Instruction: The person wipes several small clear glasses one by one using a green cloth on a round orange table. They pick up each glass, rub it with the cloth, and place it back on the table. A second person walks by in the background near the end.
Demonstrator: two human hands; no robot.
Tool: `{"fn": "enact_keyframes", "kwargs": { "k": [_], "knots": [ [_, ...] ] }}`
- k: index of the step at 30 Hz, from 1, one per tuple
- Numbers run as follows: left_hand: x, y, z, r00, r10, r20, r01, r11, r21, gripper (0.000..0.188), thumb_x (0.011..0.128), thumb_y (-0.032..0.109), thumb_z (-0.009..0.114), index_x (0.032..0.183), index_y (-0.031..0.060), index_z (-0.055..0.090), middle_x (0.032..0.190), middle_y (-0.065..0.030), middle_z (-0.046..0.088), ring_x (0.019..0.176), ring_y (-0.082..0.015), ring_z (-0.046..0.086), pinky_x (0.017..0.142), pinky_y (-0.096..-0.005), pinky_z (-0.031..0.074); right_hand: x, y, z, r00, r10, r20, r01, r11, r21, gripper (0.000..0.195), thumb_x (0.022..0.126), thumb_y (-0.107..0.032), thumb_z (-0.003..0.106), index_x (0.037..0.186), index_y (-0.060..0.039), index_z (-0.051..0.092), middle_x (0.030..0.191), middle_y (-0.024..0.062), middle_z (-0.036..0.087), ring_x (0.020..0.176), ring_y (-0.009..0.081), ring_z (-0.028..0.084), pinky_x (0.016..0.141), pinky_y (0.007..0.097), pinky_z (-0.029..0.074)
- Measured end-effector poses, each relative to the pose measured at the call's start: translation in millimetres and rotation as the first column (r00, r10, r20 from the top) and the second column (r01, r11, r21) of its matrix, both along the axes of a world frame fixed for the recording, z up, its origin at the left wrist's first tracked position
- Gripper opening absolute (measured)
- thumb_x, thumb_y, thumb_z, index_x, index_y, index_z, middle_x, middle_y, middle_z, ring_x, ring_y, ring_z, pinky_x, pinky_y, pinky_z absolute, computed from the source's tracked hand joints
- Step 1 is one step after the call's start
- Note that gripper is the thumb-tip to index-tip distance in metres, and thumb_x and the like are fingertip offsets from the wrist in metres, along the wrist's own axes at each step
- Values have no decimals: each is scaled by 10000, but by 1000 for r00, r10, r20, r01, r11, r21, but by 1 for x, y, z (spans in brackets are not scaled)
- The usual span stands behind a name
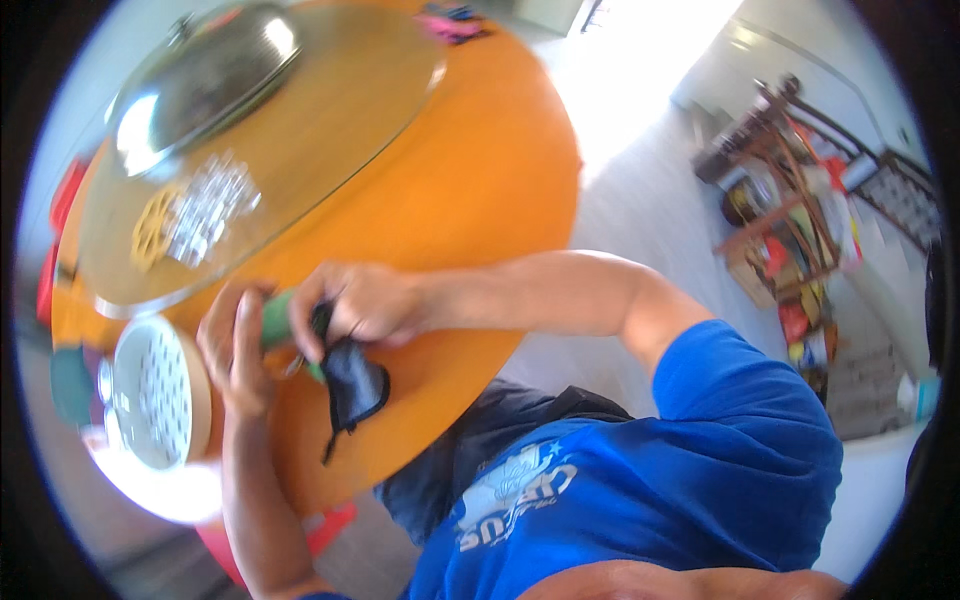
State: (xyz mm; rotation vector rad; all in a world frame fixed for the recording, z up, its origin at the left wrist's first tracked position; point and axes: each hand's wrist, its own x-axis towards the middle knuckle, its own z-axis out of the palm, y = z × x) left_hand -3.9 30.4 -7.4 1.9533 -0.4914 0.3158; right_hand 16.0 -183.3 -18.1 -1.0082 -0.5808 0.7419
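Note:
My left hand (pixel 240 345) is closed around a green cylindrical object (pixel 277 319) above the near edge of a round orange table (pixel 480 187). At that object's right end is my right hand (pixel 360 304), its fingers bent around a black strap-like part. From this hand hangs a grey cloth piece with black edging (pixel 356 379), with a thin dark cord at its lower end. A small metal ring-like part (pixel 295 366) shows between the hands. Motion blur hides where the fingertips touch and how the parts join.
A white perforated basket (pixel 154 394) stands left of my left hand. A glass turntable (pixel 337 97) bears a domed metal cover (pixel 210 82), a yellow trivet-like piece (pixel 154 229) and a shiny clear item (pixel 214 210). Pink and dark items (pixel 454 24) lie at the far edge. Wooden furniture (pixel 780 187) stands right.

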Motion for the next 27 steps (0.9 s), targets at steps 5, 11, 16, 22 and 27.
{"fn": "enact_keyframes", "kwargs": {
  "k": [5,11,16,22,27],
  "knots": [
    [-5,-17,-12,933,-168,-319,-23,855,-518,501,1038,434,543,1156,-40,655,990,-114,655,887,-185,618,781,-318,506,10,-21,31,224,236,946,219,933,-285,112,655,-1,625,696,-73,700,705,125,686,753,329,678,666,413,527],
    [-1,-10,-20,997,21,72,-20,1000,-15,460,1072,398,518,1035,-36,663,905,-114,675,755,-184,607,662,-338,486,-5,-19,32,24,372,928,343,869,-357,100,705,-70,628,691,-126,709,689,142,673,709,397,653,649,462,510],
    [-8,-24,-3,978,169,119,-168,986,-19,450,1082,320,453,895,-35,657,774,-113,645,677,-185,588,623,-335,446,-17,5,11,924,-7,383,8,1000,-2,181,689,101,576,706,-11,717,645,104,658,655,227,642,627,365,512],
    [-3,-30,-7,996,65,67,-54,987,-154,458,1080,395,434,1090,-22,625,1016,-113,651,822,-206,633,690,-327,484,-5,-7,12,813,-15,582,39,999,-28,179,676,105,581,708,-12,713,703,100,676,667,239,650,616,356,515],
    [-9,-18,-2,782,-382,-492,-91,711,-697,556,1065,556,446,1250,66,630,1060,-67,715,917,-175,717,719,-300,594,10,-23,51,-287,384,878,357,893,-274,109,785,-100,665,739,-94,763,750,105,721,719,308,702,617,443,568]
  ]
}}
